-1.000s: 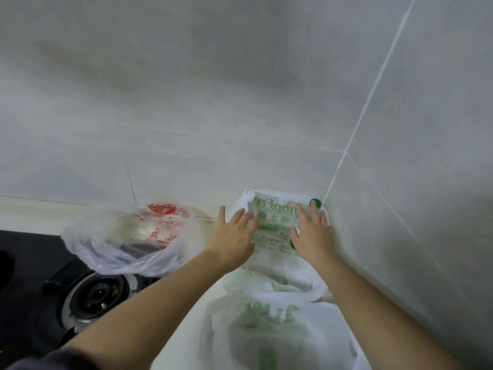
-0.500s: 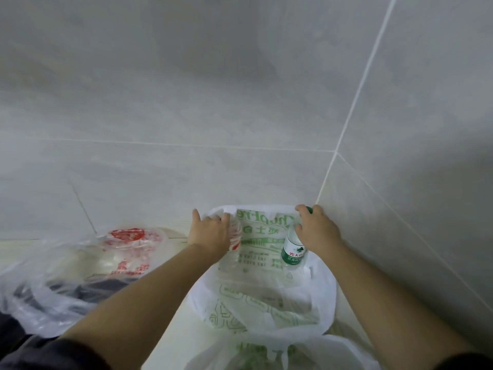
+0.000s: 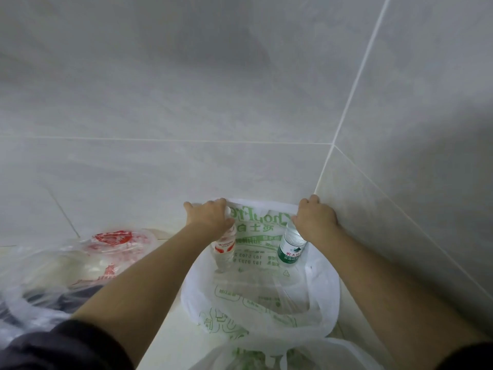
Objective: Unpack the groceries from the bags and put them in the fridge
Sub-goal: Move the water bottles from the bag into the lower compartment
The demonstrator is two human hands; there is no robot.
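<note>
Gripping red-label bottle (image 3: 225,248), green-label bottle (image 3: 289,252), by tops

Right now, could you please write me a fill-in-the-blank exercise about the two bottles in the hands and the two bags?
1. The left hand grips the left bottle, whose label is white and ____.
2. The right hand grips the right bottle, whose label is white and ____.
3. The white bag under the bottles has ____ print.
4. The clear bag lies to the ____ of the white bag.

Missing words: red; green; green; left.
</note>
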